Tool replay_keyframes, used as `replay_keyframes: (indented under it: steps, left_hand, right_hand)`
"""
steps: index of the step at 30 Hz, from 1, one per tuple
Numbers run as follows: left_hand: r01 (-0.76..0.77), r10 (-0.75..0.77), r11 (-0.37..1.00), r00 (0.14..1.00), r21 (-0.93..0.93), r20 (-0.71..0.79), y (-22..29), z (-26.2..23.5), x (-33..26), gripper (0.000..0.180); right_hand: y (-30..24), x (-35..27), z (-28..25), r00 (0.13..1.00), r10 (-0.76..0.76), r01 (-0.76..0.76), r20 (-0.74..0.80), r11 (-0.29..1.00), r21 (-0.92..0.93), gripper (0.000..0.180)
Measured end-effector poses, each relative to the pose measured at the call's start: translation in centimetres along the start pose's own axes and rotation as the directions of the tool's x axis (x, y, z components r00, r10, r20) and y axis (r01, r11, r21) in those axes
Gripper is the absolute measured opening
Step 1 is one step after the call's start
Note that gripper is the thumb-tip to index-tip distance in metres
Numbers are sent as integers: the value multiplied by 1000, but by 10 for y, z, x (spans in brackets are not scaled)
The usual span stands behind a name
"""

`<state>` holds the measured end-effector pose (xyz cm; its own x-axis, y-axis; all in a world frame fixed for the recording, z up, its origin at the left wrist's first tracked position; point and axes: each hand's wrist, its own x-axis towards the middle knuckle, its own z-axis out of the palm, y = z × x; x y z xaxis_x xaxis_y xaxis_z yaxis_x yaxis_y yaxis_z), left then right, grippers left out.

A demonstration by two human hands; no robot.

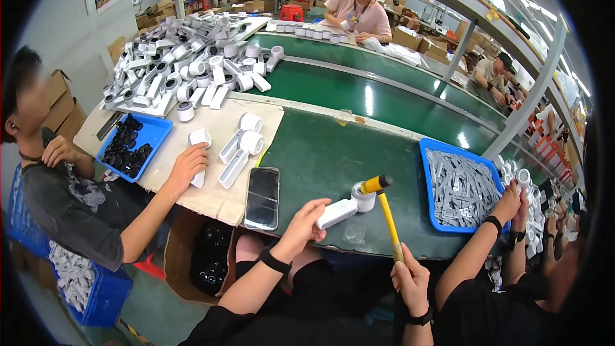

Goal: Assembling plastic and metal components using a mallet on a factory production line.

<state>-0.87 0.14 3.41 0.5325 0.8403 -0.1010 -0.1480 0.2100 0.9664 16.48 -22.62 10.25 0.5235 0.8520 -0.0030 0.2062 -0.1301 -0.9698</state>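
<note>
Hammer [389, 223], yellow-handled with a black-and-yellow cylindrical head, is grasped near the handle's lower end by the right hand [413, 277]. The left hand [302, 225] grips the near end of a white plastic long-handled device [337, 213], whose round end extends rightward beyond that hand, over the green counter [314, 154]. Hammer's head overlaps the round end; contact cannot be determined.

On the table [320, 160], the smartphone [262, 198] lies left of the handled housing [338, 213] and mallet [389, 218], the tray [461, 228] of plastic strips [458, 192] right; heaped housings [217, 68] lie behind, farther left.
</note>
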Motion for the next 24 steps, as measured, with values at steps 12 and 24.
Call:
replay_keyframes:
  steps: [12,24]
  left_hand:
    - [-337,618,496,784,800,-53,-5,-13,-2,25]
    - [-380,603,564,796,733,-51,-16,-17,3,25]
  right_hand:
    - [5,16,10,939,-290,340,183,861,-378,47]
    - [-1,7,19,926,-333,376,175,802,-464,43]
